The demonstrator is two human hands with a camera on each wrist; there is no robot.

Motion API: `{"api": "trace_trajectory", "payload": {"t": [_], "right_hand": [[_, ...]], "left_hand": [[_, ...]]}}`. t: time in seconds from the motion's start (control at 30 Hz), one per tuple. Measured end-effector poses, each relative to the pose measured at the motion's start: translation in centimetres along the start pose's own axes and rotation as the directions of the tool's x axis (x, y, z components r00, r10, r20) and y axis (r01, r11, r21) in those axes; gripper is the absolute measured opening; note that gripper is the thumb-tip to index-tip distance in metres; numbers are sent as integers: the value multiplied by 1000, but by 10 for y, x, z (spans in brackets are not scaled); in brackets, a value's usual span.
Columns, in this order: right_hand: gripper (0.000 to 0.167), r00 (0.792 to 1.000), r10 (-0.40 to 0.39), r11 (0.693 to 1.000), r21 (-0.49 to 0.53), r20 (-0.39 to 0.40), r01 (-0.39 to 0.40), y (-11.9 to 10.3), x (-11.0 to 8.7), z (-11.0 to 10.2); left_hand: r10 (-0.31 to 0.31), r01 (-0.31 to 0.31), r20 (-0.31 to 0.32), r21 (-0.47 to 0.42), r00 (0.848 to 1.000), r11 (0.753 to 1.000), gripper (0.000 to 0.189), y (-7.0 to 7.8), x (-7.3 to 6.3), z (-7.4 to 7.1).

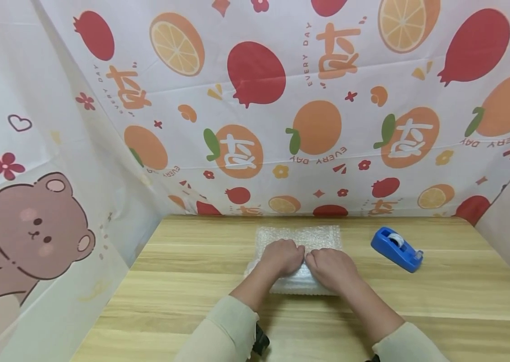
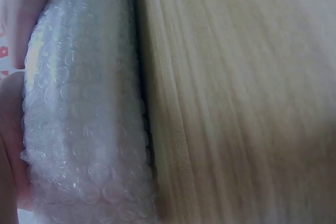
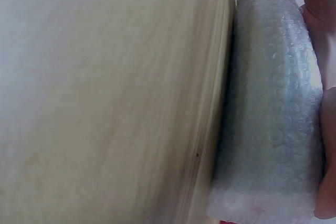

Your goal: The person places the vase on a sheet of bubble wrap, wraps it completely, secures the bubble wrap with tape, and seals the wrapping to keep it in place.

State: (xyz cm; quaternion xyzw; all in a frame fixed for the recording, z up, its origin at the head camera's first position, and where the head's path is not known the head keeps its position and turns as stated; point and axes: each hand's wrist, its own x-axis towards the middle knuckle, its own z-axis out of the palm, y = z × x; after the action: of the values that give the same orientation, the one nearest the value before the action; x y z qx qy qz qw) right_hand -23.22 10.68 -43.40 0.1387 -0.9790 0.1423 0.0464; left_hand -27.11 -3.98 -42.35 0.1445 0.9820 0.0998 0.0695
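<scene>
A bundle in clear bubble wrap (image 1: 302, 287) lies on the wooden table in front of me, with a flat sheet of the wrap spread out behind it. My left hand (image 1: 283, 256) grips the wrap at the top left of the bundle. Close beside it, thumbs nearly meeting, my right hand (image 1: 332, 269) grips the wrap on the other side. In the left wrist view the rounded side of the bubble wrap (image 2: 89, 114) fills the left part, and the right wrist view shows the wrap (image 3: 273, 103) along its right. What lies inside is hidden by the wrap.
A blue tape dispenser (image 1: 392, 251) with a roll of clear tape stands to the right of the bundle. The wooden table (image 1: 182, 281) ends at a fruit-printed cloth (image 1: 264, 120) behind it. A cloth with a bear print (image 1: 37, 226) hangs on the left.
</scene>
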Motion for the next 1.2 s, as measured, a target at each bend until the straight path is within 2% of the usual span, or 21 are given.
{"api": "trace_trajectory", "payload": {"t": [0.2, 0.7, 0.97, 1.2], "right_hand": [[40, 1000, 14, 1000, -22, -4, -14, 0, 2, 1], [41, 1000, 26, 1000, -18, 14, -26, 2, 7, 3], [42, 992, 72, 997, 28, 107, -76, 5, 14, -1], [43, 986, 79, 996, 26, 149, -84, 8, 20, -4]], "left_hand": [[-9, 9, 1, -15, 1000, 1000, 55, -1, 2, 1], [5, -3, 70, -37, 998, 999, 54, -6, 6, -2], [-35, 56, 156, -134, 987, 989, 56, -7, 13, -2], [-52, 108, 228, -237, 972, 965, 57, -10, 21, -1]]}}
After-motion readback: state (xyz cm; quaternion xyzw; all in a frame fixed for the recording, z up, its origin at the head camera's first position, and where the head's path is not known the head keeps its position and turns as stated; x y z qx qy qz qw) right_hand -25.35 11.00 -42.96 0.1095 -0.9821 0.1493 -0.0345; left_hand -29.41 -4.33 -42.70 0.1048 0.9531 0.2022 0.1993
